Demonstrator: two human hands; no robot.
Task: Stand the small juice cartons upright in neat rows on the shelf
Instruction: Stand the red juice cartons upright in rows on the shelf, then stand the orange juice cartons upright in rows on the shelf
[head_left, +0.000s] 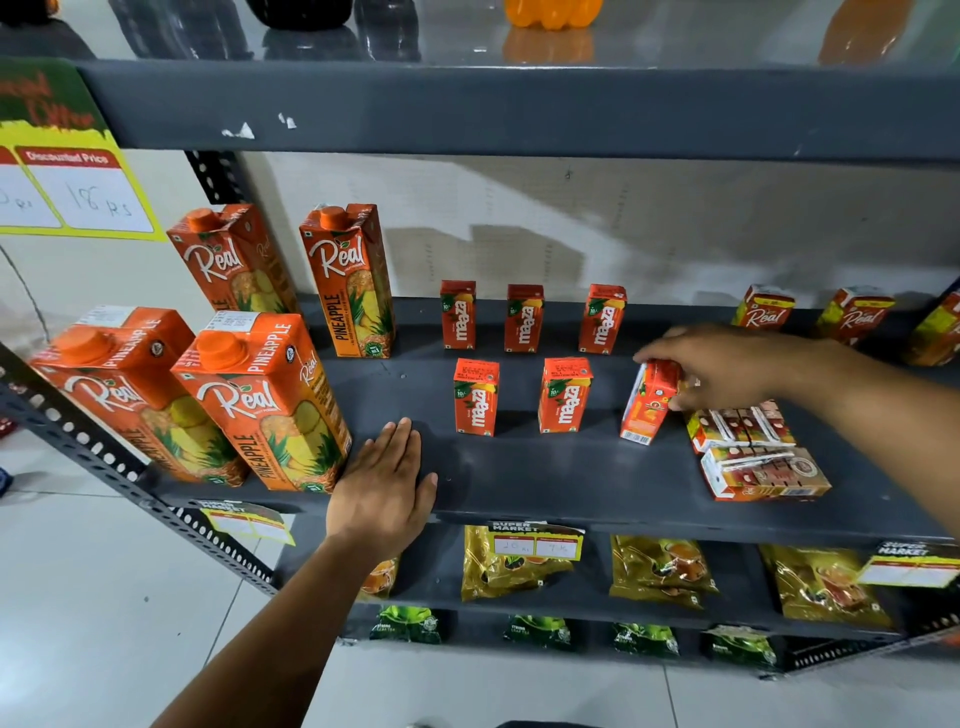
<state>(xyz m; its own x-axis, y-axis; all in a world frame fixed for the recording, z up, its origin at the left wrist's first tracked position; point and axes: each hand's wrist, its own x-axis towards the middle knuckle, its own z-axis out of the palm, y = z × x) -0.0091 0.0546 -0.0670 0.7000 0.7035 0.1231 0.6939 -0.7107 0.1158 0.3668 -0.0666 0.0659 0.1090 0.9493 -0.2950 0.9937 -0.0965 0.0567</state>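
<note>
While the left hand (387, 488) lay flat with fingers spread on the shelf (545, 483), the right hand (727, 369) held a tilted small carton (647, 402) by its top, light, stiff and easy to pinch at the sides, beside upright cartons (475, 397) reading "maaza".

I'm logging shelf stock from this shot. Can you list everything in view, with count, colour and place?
Large Real pineapple cartons: four, orange, left of middle shelf.
Small Maaza cartons: five upright, orange-red, centre, two rows.
Tilted Maaza carton: one, orange-red, front row's right end, being held.
Lying carton packs: two stacks, right front.
Small Real cartons: at least three, orange, right rear.
Pouches: gold, shelf below; green ones lower.
Price tags: yellow, several.
Left hand: flat on shelf.
Right hand: gripping the tilted carton.
</note>
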